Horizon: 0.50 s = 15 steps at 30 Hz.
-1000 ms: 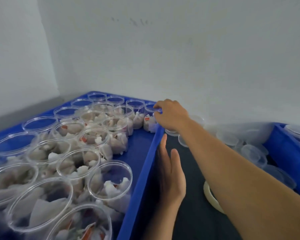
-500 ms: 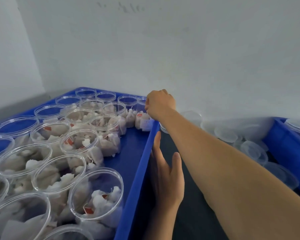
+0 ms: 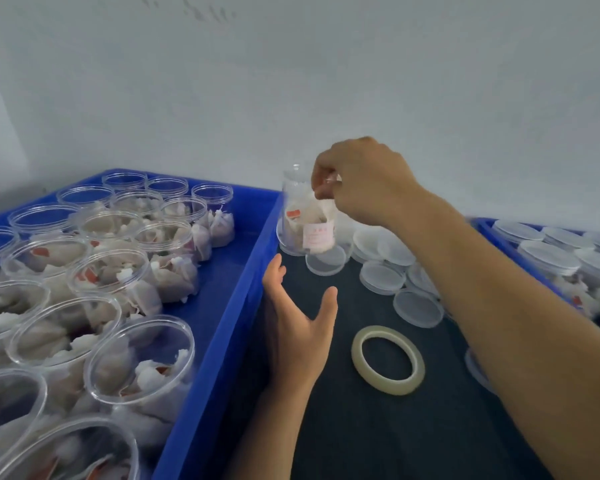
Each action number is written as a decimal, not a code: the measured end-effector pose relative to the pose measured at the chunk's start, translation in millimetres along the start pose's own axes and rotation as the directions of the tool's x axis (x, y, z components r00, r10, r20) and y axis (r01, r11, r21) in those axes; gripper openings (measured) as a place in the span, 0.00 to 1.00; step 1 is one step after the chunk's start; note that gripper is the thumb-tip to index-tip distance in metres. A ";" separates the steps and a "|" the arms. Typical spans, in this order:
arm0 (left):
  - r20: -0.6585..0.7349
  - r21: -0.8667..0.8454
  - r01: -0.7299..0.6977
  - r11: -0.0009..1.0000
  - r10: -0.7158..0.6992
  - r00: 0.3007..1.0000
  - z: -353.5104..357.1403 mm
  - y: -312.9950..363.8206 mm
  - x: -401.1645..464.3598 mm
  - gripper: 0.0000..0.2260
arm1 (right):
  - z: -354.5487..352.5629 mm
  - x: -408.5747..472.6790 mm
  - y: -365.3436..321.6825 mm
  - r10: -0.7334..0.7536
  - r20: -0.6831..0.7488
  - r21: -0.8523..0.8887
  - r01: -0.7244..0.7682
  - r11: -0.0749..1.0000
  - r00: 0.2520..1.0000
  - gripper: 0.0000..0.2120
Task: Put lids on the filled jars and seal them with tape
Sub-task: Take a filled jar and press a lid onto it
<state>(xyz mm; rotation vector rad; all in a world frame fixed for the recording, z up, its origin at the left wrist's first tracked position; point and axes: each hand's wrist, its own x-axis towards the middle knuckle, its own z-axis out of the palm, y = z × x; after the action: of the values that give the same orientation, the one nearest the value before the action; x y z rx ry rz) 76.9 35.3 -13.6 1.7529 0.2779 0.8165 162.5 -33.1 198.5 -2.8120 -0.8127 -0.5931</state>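
Jar (image 3: 305,216), clear and filled with white sachets, hangs in the air at 12 o'clock, over the dark bench (image 3: 395,427) just past the right rim of the left blue tray (image 3: 222,334). Right hand (image 3: 364,181) pinches it at the open rim with curled fingers (image 3: 321,176). Left hand (image 3: 298,327) waits below at 6 o'clock of the jar, palm up, fingers spread, touching nothing. Tape roll (image 3: 388,359) lies flat at 3 o'clock of the left hand. Loose lids (image 3: 381,277) are scattered at 1 o'clock. More open filled jars (image 3: 111,271) crowd the left tray; lidded jars (image 3: 548,258) stand in the tray at 3 o'clock.
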 end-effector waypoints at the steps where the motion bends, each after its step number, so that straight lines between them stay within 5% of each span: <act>1: 0.009 0.009 -0.012 1.000 0.012 1.000 0.8 -0.1 -1.1 0.41 | 6.9 -15.6 5.0 0.004 0.033 -0.012 -0.003 1.000 0.999 0.11; 6: 0.082 0.025 -0.116 0.993 0.114 0.990 1.9 -1.5 -3.1 0.47 | 57.0 -90.0 20.5 -0.011 0.137 0.038 0.006 0.999 0.991 0.09; 11: 0.104 -0.023 -0.070 0.997 0.072 0.992 5.9 -4.7 -0.3 0.43 | 97.7 -125.2 28.1 -0.029 -0.022 0.317 0.034 0.948 0.999 0.06; 15: 0.081 -0.043 -0.094 0.995 0.097 0.992 5.3 -10.6 0.4 0.41 | 106.1 -140.1 36.6 0.002 -0.114 0.547 0.061 0.835 0.993 0.15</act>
<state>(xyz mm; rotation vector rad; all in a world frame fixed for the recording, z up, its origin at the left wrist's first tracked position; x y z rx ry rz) 82.8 35.2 -23.8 1.7690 0.1224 0.8095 108.7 -104.1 42.7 -2.2234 -0.8437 -0.4246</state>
